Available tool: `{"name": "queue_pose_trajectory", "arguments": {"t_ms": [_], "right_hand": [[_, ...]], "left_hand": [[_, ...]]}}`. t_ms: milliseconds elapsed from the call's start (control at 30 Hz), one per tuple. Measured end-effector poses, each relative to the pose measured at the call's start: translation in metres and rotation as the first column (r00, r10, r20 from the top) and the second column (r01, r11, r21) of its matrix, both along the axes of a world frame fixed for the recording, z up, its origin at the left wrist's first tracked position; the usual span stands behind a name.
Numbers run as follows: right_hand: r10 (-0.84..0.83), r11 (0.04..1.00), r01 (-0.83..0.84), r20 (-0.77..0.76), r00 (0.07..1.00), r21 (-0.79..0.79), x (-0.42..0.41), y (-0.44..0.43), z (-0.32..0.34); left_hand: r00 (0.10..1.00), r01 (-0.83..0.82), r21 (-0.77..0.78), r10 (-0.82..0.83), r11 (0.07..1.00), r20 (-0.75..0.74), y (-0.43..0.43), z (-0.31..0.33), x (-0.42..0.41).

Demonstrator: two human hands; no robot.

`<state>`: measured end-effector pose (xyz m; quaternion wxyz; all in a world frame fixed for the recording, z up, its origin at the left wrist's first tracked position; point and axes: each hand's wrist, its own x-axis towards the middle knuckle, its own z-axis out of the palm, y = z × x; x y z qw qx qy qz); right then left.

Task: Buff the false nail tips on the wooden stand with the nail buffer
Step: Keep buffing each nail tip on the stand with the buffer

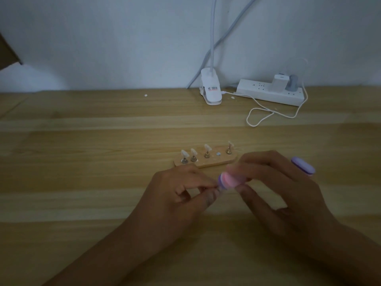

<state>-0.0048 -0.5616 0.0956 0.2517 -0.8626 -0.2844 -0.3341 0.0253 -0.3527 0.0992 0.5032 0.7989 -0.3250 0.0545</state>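
Clip lamp base point(210, 89) at back edge of table point(82, 141); power strip point(270, 92) right of it. Wooden stand point(206, 161) mid-table, four nail tips point(206, 147) upright, just beyond hands. Left hand point(179, 190): fingertips point(211, 193) pinch small blurred item. Right hand point(274, 182): grips nail buffer point(228, 180), its end at left fingertips.

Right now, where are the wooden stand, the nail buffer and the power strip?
wooden stand point(213, 162): head view, bare front edge.
nail buffer point(228, 180): head view, pink end between the hands.
power strip point(255, 90): head view, white top face.
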Motion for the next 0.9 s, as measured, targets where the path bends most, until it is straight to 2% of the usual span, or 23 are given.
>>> {"name": "queue_pose_trajectory", "arguments": {"t_ms": [100,200,267,367,433,533,567,667,767,900], "right_hand": [[0.099,0.995,-0.100,-0.041,0.994,-0.028,-0.005,0.002,-0.002],[-0.039,0.997,0.040,0.015,0.999,-0.069,0.003,-0.003,0.005],[-0.036,0.998,0.037,0.018,0.999,-0.048,0.003,-0.002,0.006],[0.104,0.994,-0.106,-0.078,0.991,-0.027,-0.009,0.005,-0.003],[0.187,0.981,-0.171,-0.225,0.956,0.087,-0.008,-0.001,-0.001],[-0.018,1.000,0.017,-0.123,0.992,-0.013,0.006,-0.010,0.004],[-0.048,0.999,0.048,-0.122,0.991,-0.002,0.008,-0.011,0.007],[0.018,0.997,-0.004,-0.190,0.982,0.075,0.002,-0.007,0.009],[0.064,0.994,-0.034,-0.320,0.945,0.100,-0.007,0.002,0.015],[0.148,0.989,-0.141,-0.402,0.903,0.046,0.004,0.008,0.020]], "left_hand": [[1.000,0.012,-0.009,-0.012,1.000,-0.015,0.001,0.001,0.000],[1.000,-0.012,-0.010,0.012,1.000,-0.025,0.001,-0.001,0.000],[0.999,-0.012,-0.027,0.011,1.000,-0.041,0.001,0.000,0.000],[0.999,0.038,-0.016,-0.038,0.999,-0.017,0.001,0.001,0.000],[0.999,0.036,0.001,-0.036,0.999,0.000,0.001,0.000,0.000],[1.000,-0.014,-0.002,0.014,1.000,-0.026,0.003,-0.002,0.000],[0.999,-0.025,0.000,0.025,1.000,-0.038,0.003,-0.002,0.001],[0.993,-0.046,-0.020,0.043,0.999,-0.108,0.003,-0.003,0.002],[0.980,-0.034,-0.077,0.019,0.996,-0.196,0.003,-0.003,0.002],[0.970,-0.042,-0.144,0.006,0.989,-0.242,0.004,-0.001,0.002]]}}
